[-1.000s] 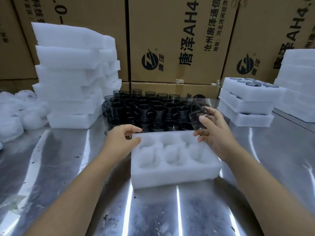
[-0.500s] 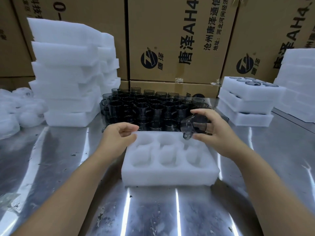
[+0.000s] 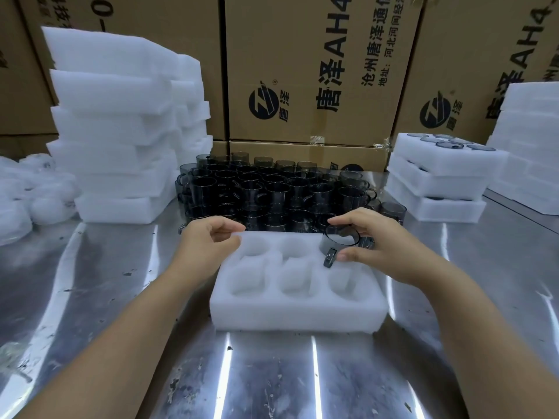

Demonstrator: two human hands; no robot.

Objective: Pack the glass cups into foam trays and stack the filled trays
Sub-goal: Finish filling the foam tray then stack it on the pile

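Observation:
A white foam tray (image 3: pixel 299 309) with six round pockets lies on the steel table in front of me. My right hand (image 3: pixel 384 249) holds a dark glass cup (image 3: pixel 340 241) upright in the tray's far right pocket, its handle pointing toward me. The other five pockets hold nothing. My left hand (image 3: pixel 208 243) pinches the tray's far left corner. Behind the tray stands a dense cluster of dark glass cups (image 3: pixel 272 192).
A tall stack of empty foam trays (image 3: pixel 121 131) rises at the left. Three filled trays (image 3: pixel 441 179) are stacked at the right, with more foam (image 3: pixel 532 146) beyond. Cardboard boxes (image 3: pixel 302 65) wall the back. Foam scraps (image 3: pixel 27 195) lie far left.
My right hand has turned the cup upright and lowered it into the far right pocket. The tray has shifted slightly toward me; my left hand stays on its corner.

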